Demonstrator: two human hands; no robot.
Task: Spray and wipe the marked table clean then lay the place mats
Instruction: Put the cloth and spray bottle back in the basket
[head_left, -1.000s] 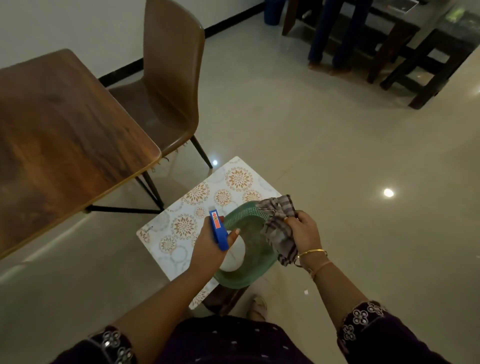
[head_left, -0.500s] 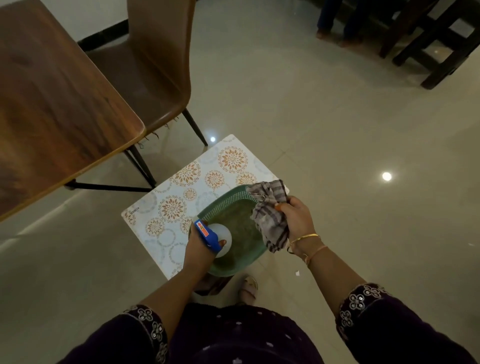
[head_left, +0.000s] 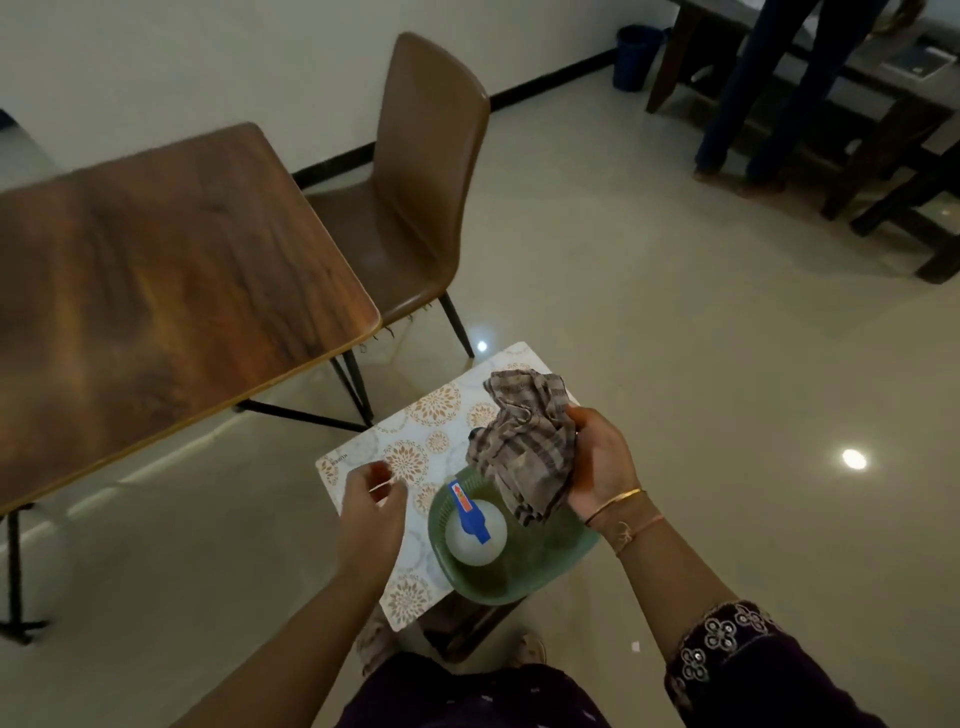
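Basket (head_left: 545, 571) rim partly hidden behind crumpled checked cloth (head_left: 524, 452) gripped in my right hand (head_left: 602, 462), left hand (head_left: 371, 499) loosely curled, empty, over floral place mat (head_left: 415, 457), blue-headed white spray bottle (head_left: 475, 535) upright inside, wood-grain table (head_left: 156, 291) at left

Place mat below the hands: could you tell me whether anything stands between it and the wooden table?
The green basket sits on the right part of the place mat, with the spray bottle standing in it; both should come off first. The left hand hovers over the mat's bare part. Nothing visible lies on the wooden table.
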